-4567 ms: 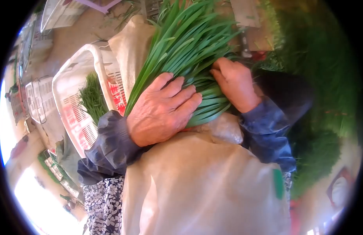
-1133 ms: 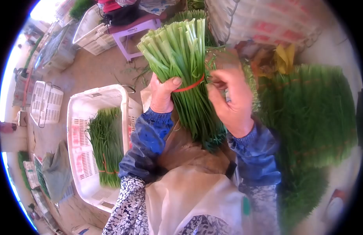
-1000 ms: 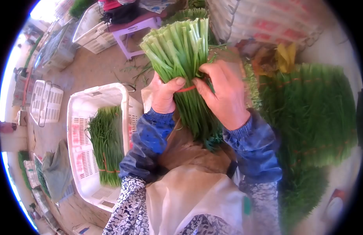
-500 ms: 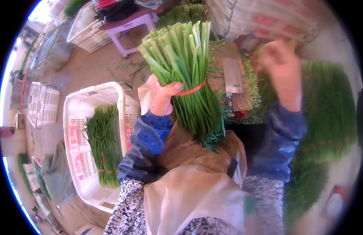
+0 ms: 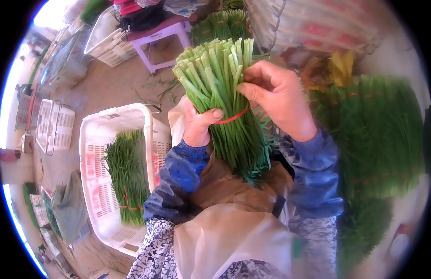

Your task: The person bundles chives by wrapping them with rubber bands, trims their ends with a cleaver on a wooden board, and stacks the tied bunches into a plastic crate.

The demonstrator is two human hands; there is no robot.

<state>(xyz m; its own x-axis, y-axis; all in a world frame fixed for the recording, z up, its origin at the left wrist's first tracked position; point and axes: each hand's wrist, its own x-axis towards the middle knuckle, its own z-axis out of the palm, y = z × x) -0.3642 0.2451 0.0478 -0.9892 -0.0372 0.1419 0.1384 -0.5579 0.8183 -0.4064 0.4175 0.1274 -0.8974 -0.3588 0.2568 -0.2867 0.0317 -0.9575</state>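
Observation:
My left hand [image 5: 199, 128] is wrapped round a thick bunch of garlic chives [image 5: 234, 123], its thumb across the front. The bunch stands tilted, pale cut ends at the top and dark green leaf tips hanging toward my lap. A red band [image 5: 234, 115] circles it just beside my left thumb. At the upper right edge of the stalks, my right hand [image 5: 280, 95] has thumb and forefinger closed in a pinch on the outer stalks. Whether one stalk or several are between those fingertips is hard to make out.
A white plastic basket [image 5: 92, 186] on my left holds a banded bunch of chives [image 5: 127, 179]. Many more banded chives [image 5: 378, 135] are piled at my right. A purple stool [image 5: 162, 39] and another white basket [image 5: 110, 42] stand beyond.
My right hand has come in from the right to the stalks and closed on their edge. It now covers the cleaver and board seen before. The bunch sits slightly lower in view.

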